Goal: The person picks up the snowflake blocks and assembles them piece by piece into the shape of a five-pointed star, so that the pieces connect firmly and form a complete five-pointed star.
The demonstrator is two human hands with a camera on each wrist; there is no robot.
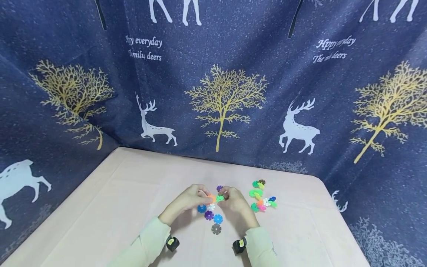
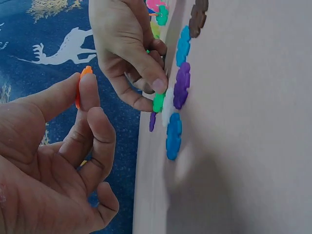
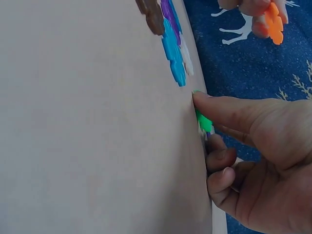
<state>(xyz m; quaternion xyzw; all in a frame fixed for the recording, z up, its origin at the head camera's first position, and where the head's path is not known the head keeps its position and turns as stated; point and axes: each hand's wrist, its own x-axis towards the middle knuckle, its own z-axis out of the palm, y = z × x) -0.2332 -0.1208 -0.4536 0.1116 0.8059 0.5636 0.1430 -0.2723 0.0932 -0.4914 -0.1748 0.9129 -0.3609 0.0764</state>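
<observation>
My left hand (image 1: 191, 197) pinches an orange notched plastic disc, a snowflake-type building piece (image 2: 86, 73), between thumb and forefinger. In the left wrist view the disc is edge-on and raised off the table. Facing it, my right hand (image 1: 236, 202) is low at the tabletop, its thumb and fingers pinching a green notched disc (image 3: 204, 122), partly hidden by them. Close by on the table are a white disc (image 1: 211, 207), a blue disc (image 1: 201, 209) and a purple disc (image 1: 209, 215). Another purple disc (image 1: 219, 188) lies just beyond the hands.
Nearer me lie a light-blue disc (image 1: 218, 218) and a grey-brown disc (image 1: 216, 229). To the right is a loose group of several coloured discs, including a green one (image 1: 256, 193) and a pink one (image 1: 262, 208). A dark-blue patterned cloth (image 1: 233, 48) hangs behind the pale table (image 1: 100, 207).
</observation>
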